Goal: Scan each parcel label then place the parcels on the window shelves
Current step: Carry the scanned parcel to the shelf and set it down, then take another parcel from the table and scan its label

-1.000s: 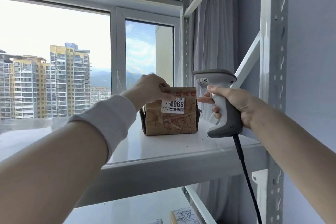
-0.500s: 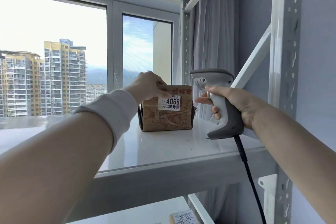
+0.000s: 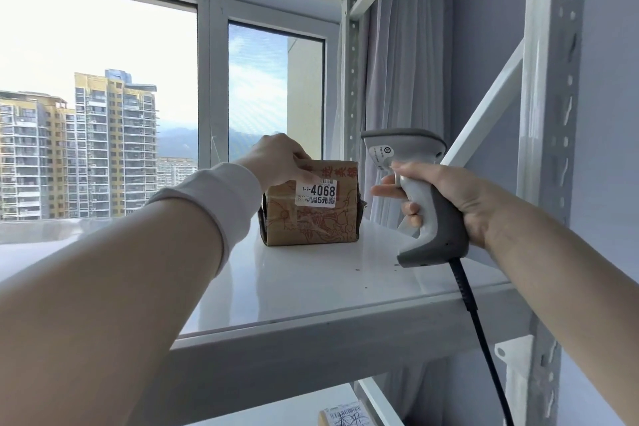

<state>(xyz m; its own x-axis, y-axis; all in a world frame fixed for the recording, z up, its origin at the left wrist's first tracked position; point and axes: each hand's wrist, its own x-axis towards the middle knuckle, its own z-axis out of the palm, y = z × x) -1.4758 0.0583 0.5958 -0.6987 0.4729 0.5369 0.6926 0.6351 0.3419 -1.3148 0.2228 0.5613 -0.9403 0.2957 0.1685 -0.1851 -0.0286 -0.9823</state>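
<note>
On the white shelf [image 3: 311,287] by the window [image 3: 103,45] stands a brown printed parcel [image 3: 311,223], its label [image 3: 315,194] reading 4068. The left hand [image 3: 276,159] curls its fingers over the parcel's top, and the right hand [image 3: 456,199] grips the scanner [image 3: 432,232].

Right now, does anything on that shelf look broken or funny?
Yes, a little. The brown parcel is crumpled, its tape is wrinkled, and its side edges look ragged and torn. Otherwise it stands flat on the shelf.
</note>
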